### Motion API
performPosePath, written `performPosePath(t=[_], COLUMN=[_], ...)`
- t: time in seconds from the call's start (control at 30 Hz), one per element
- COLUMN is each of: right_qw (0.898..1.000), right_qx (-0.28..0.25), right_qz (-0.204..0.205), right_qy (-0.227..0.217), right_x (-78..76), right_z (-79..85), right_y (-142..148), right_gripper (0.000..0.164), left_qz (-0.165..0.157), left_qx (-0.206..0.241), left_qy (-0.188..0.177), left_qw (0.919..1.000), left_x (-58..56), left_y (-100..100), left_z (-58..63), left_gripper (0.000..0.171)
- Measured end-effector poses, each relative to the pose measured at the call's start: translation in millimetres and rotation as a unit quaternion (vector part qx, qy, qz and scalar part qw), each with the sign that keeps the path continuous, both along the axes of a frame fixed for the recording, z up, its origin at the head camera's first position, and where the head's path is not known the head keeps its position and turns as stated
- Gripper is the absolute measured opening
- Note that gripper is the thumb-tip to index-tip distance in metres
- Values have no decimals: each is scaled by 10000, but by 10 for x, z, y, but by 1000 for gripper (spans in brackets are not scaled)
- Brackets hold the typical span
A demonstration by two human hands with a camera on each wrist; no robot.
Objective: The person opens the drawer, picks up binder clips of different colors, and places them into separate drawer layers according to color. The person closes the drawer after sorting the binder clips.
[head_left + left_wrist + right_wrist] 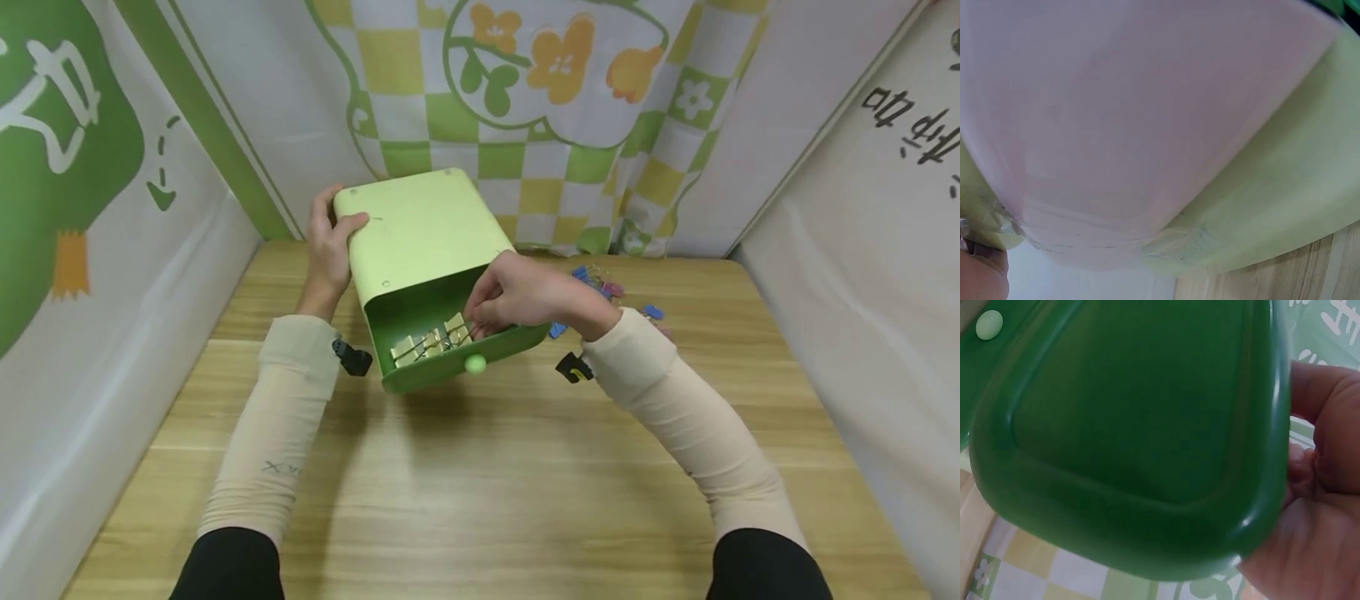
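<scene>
A light green case (420, 225) with a dark green drawer (435, 379) pulled partly out sits tilted above the wooden table. My left hand (327, 250) grips the case by its rear left side, thumb on top; in the left wrist view a fingertip (982, 275) touches its edge. Several gold binder clips (432, 342) lie in a row inside the drawer. My right hand (517, 292) reaches over the drawer's right side, its curled fingers pinching a binder clip at the row's right end, mostly hidden. From below, the right wrist view shows the drawer's underside beside that hand (1316, 487).
Blue and pink binder clips (652, 312) lie in a loose pile on the table (480, 517) right of the case, partly behind my right forearm. A round pale green knob (476, 363) sticks out from the drawer front. A checkered curtain (525, 175) hangs behind.
</scene>
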State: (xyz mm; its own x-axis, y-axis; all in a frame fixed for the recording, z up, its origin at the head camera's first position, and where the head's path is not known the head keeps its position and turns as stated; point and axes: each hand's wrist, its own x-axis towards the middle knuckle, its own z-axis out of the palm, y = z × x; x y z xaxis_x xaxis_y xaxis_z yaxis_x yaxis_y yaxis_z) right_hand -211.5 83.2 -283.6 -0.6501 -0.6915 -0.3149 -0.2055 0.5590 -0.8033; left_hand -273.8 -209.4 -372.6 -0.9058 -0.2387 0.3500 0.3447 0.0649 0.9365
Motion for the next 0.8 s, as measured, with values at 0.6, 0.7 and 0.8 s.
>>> performPosePath(t=[0.6,0.7,0.8], right_qw=[10000,9995,9983], right_qx=[23,-24,-63], right_qz=[-61,-304,-574], right_qy=[-56,-66,-27], right_x=[-30,-51,-72], right_z=[27,83,170], right_y=[38,106,207], right_gripper=[23,25,25], left_qz=[41,23,2], left_qx=[-51,-27,-14], left_qy=[114,133,129], left_qw=[9999,9999,9999], left_x=[18,6,-4], left_y=[-22,-19,-14], left_z=[-23,-27,-31], left_gripper=[62,59,57])
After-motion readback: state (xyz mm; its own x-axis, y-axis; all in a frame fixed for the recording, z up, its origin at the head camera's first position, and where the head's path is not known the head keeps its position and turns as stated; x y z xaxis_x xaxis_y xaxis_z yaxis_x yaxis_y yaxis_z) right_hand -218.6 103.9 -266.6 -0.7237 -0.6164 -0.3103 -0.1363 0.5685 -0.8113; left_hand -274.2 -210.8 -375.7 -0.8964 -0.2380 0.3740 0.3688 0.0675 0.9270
